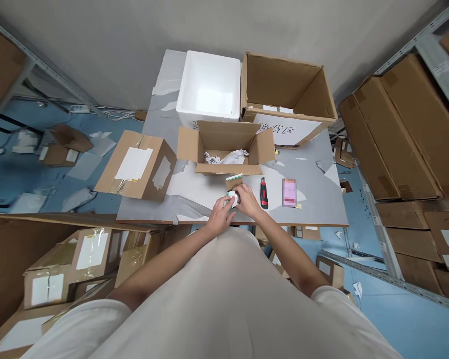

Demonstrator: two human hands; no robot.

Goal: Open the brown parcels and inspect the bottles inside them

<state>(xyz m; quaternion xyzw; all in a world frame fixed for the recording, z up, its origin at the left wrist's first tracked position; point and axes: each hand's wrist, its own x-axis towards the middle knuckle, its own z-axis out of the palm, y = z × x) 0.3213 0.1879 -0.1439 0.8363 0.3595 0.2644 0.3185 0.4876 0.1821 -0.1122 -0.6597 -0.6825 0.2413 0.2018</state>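
Close to the table's front edge, both hands meet at a small box [234, 183] with its brown-lined flap raised and a white and green edge. My left hand [220, 216] is closed on the near side of this small box, its fingertips against a white part. Curled fingers of my right hand [248, 200] grip the box from the right and hide much of it. Just behind is an open carton [228, 169] with crumpled white wrapping [234, 157] inside. A red and black utility knife [264, 193] lies to the right of my right hand.
A phone [289, 193] lies on the grey table [318, 199]. At the back stand a white foam box [209, 112] and a large open carton [284, 80]. A taped carton [134, 167] sits at left. Stacked boxes and shelving [426, 40] flank the table.
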